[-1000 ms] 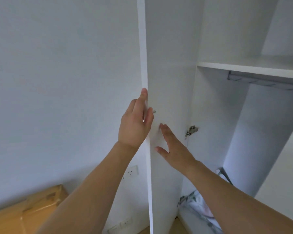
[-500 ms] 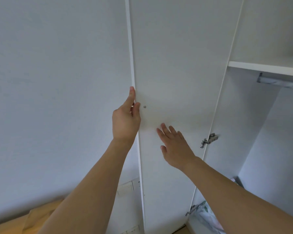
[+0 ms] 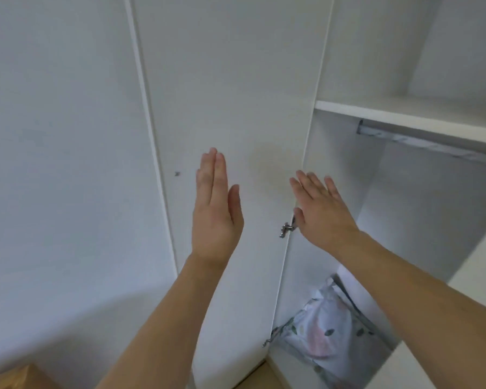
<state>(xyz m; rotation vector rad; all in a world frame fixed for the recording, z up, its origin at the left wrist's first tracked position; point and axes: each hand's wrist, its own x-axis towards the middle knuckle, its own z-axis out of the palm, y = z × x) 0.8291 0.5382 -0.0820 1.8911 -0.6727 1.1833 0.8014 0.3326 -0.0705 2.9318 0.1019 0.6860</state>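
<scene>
A tall white wardrobe door [image 3: 236, 80] stands swung wide open against the wall, its inner face toward me. My left hand [image 3: 215, 209] is raised in front of the door panel with straight fingers and holds nothing. My right hand [image 3: 321, 210] is spread flat near the door's hinged edge, just above a metal hinge [image 3: 286, 228]. Whether either hand touches the panel I cannot tell. A small screw [image 3: 176, 173] shows on the panel left of my left hand.
The open wardrobe has a white shelf [image 3: 404, 113] with a metal hanging rail [image 3: 421, 141] under it. A floral fabric bundle [image 3: 326, 338] lies at the bottom. A second hinge [image 3: 270, 336] sits lower. A yellowish box [image 3: 17, 379] is at bottom left by the white wall [image 3: 54, 164].
The door has swung further open toward the wall. My left hand let go of the door's edge and now is flat in front of the panel. My right hand shifted right toward the hinge.
</scene>
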